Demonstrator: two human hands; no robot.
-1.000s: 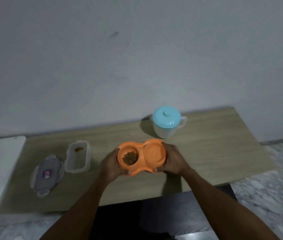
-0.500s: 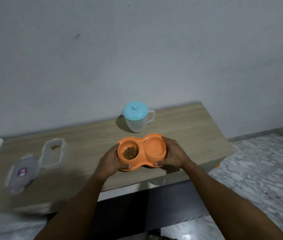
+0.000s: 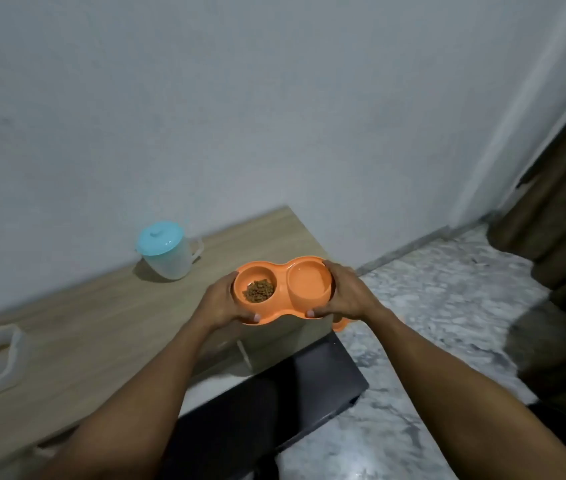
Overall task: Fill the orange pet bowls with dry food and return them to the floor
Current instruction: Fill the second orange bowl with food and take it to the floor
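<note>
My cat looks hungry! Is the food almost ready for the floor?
Nearly. Dry food already sits in one well of the orange double bowl; the other well holds none. The left hand and right hand carry it off the table. Left: set it down on the floor.

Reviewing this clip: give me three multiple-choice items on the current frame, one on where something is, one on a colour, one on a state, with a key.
1. Where is the dry food in the orange double bowl?
A. The well by the left hand
B. The well by the right hand
C. Both wells

2. What colour is the lid of the jug on the wooden table?
A. Red
B. Light blue
C. Black

3. How is the double bowl supported?
A. Resting on the floor
B. Lying upside down on the table
C. Held level by both hands

Key: 1 A, brown kibble shows only in the well next to the left hand; 2 B, the lid is light blue; 3 C, the left hand and right hand grip its two ends.
</note>
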